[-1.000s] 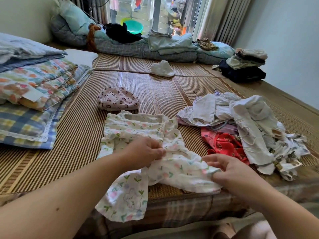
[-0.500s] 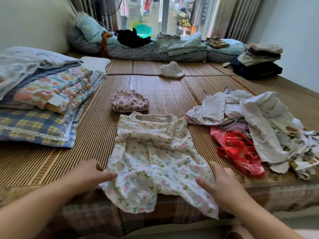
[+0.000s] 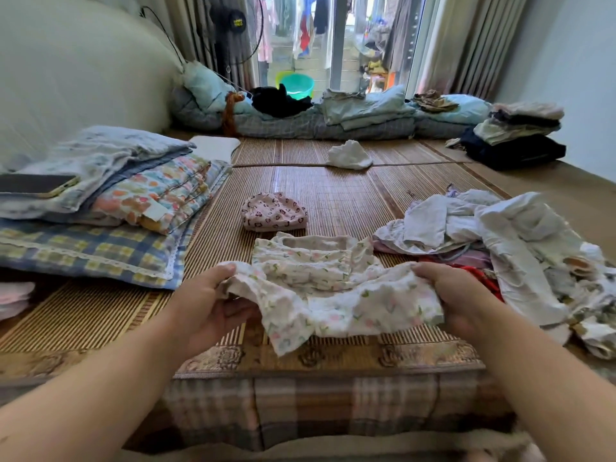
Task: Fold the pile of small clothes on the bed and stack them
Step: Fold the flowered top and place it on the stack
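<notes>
Left of the floral garment (image 3: 333, 295), a stack of folded bedding (image 3: 150, 195) sits on the bed (image 3: 333, 188). Our left grip (image 3: 206, 305) is curled round the garment's left edge, thumb on top. The garment's near half is raised and its far half lies flat. Our right grip (image 3: 456, 295) clasps the garment's right edge. Just right of the garment lies the pile of unfolded clothes (image 3: 500, 235).

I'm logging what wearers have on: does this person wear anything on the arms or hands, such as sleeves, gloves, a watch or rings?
Nothing shows. The left forearm and right forearm are bare to the frame edge, no sleeve in view. The left hand and right hand have no gloves; no watch, bracelet or ring is visible.
</notes>
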A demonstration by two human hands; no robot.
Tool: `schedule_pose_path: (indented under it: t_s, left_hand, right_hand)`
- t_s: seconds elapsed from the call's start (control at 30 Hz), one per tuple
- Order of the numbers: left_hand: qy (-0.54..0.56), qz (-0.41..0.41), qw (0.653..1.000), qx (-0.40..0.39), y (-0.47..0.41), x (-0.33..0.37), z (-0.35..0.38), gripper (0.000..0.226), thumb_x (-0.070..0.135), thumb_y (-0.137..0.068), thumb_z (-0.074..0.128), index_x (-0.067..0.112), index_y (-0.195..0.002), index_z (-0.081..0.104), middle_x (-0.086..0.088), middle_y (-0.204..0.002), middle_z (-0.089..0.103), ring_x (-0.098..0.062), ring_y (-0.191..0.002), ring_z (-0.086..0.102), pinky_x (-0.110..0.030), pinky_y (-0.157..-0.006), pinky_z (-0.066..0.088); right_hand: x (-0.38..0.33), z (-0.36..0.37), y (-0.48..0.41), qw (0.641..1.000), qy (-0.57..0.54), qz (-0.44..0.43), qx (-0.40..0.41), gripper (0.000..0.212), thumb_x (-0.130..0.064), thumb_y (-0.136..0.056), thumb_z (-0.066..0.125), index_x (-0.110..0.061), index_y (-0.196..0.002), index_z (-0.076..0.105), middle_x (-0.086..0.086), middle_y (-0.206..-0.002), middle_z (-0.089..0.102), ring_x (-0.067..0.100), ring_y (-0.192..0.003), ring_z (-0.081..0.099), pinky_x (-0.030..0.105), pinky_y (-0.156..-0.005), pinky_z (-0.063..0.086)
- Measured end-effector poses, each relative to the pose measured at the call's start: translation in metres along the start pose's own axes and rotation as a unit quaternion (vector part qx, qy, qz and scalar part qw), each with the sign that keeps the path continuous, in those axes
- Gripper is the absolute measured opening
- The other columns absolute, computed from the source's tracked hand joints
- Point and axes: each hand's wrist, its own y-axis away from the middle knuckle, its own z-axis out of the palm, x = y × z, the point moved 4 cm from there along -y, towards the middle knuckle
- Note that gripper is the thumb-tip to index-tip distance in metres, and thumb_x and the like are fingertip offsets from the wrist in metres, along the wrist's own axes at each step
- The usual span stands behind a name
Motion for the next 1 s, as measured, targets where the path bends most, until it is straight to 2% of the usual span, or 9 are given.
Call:
schedule_pose_path:
  t_s: [0.1, 0.33, 0.43, 0.5, 0.63, 0.7, 0.77, 0.87, 1.0]
  left_hand:
    - [0.01, 0.005, 1.0, 0.018, 0.006, 0.011, 0.0, 0.02, 0.02, -0.1, 0.043, 0.009, -0.094, 0.06, -0.005, -0.066, 0.071, -0.012, -0.051, 0.066, -0.022, -0.048, 0.05]
    - [0.007, -0.017, 0.998, 0.06, 0.023, 0.013, -0.015, 0.015, 0.014, -0.1, 0.043, 0.008, -0.096, 0.056, -0.007, -0.061, 0.071, -0.012, -0.049, 0.068, -0.018, -0.038, 0.049]
    - [-0.098, -0.054, 0.99, 0.084, 0.026, 0.0, -0.032, 0.012, 0.013, -0.099, 0.045, 0.007, -0.1, 0.055, -0.01, -0.064, 0.071, -0.019, -0.053, 0.069, -0.022, -0.038, 0.049]
    - [-0.237, -0.083, 0.964, 0.083, 0.027, -0.016, -0.046, 0.011, 0.009, -0.096, 0.05, 0.009, -0.106, 0.056, -0.017, -0.08, 0.072, -0.025, -0.058, 0.07, -0.03, -0.045, 0.054]
    - [-0.452, -0.11, 0.884, 0.042, 0.027, -0.043, -0.061, 0.019, 0.019, -0.091, 0.06, 0.022, -0.109, 0.056, -0.006, -0.074, 0.071, -0.013, -0.046, 0.058, -0.023, -0.043, 0.044]
    - [-0.506, -0.098, 0.856, 0.037, 0.019, -0.044, -0.061, 0.017, 0.024, -0.09, 0.062, 0.024, -0.106, 0.057, -0.002, -0.077, 0.073, -0.014, -0.056, 0.066, -0.026, -0.046, 0.05]
    - [-0.566, -0.073, 0.82, 0.04, 0.006, -0.037, -0.056, 0.012, 0.029, -0.089, 0.064, 0.024, -0.099, 0.059, 0.0, -0.087, 0.072, -0.014, -0.073, 0.071, -0.028, -0.059, 0.056]
    - [-0.566, -0.033, 0.822, 0.055, -0.019, -0.021, -0.044, 0.01, 0.029, -0.09, 0.065, 0.021, -0.093, 0.06, -0.002, -0.09, 0.069, -0.018, -0.079, 0.07, -0.024, -0.054, 0.051]
    - [-0.591, 0.034, 0.804, 0.066, -0.071, 0.002, -0.021, 0.016, 0.029, -0.086, 0.068, 0.027, -0.077, 0.055, 0.001, -0.089, 0.065, -0.017, -0.081, 0.065, -0.034, -0.073, 0.057]
  right_hand:
    - [-0.018, -0.003, 0.008, 0.997, -0.075, -0.018, 0.0, 0.017, 0.003, -0.093, 0.048, -0.011, -0.103, 0.053, 0.019, -0.091, 0.062, 0.02, -0.054, 0.067, 0.028, -0.045, 0.056]
    - [-0.024, -0.013, 0.018, 0.993, -0.117, -0.004, 0.028, 0.029, 0.012, -0.094, 0.04, -0.014, -0.096, 0.055, 0.017, -0.086, 0.056, 0.009, -0.038, 0.058, 0.018, -0.041, 0.05]
    - [-0.013, -0.031, 0.02, 0.998, 0.008, 0.012, 0.058, 0.028, 0.011, -0.094, 0.038, -0.011, -0.098, 0.056, 0.018, -0.088, 0.058, 0.01, -0.039, 0.058, 0.018, -0.033, 0.046]
    - [0.002, -0.045, 0.018, 0.984, 0.167, 0.027, 0.059, 0.028, 0.01, -0.093, 0.04, -0.008, -0.103, 0.058, 0.019, -0.098, 0.061, 0.019, -0.057, 0.063, 0.022, -0.04, 0.049]
    - [0.032, -0.057, 0.02, 0.858, 0.511, 0.046, 0.024, 0.018, -0.004, -0.089, 0.06, -0.016, -0.101, 0.065, 0.01, -0.093, 0.065, 0.017, -0.062, 0.062, 0.025, -0.05, 0.05]
    - [0.038, -0.052, 0.02, 0.823, 0.564, 0.065, -0.001, 0.013, -0.015, -0.088, 0.065, -0.018, -0.1, 0.066, 0.008, -0.096, 0.067, 0.02, -0.068, 0.069, 0.03, -0.056, 0.055]
    - [0.03, -0.044, 0.016, 0.802, 0.596, 0.041, 0.001, 0.014, -0.022, -0.089, 0.065, -0.017, -0.102, 0.064, 0.002, -0.094, 0.065, 0.018, -0.075, 0.067, 0.025, -0.05, 0.051]
    - [0.009, -0.026, -0.001, 0.822, 0.569, -0.02, 0.009, 0.022, -0.026, -0.089, 0.066, -0.017, -0.108, 0.061, 0.0, -0.092, 0.061, 0.013, -0.073, 0.061, 0.018, -0.044, 0.042]
    - [-0.018, 0.005, -0.049, 0.831, 0.546, -0.107, 0.006, 0.044, -0.03, -0.084, 0.071, -0.018, -0.124, 0.058, 0.005, -0.115, 0.062, 0.016, -0.088, 0.061, 0.026, -0.073, 0.049]
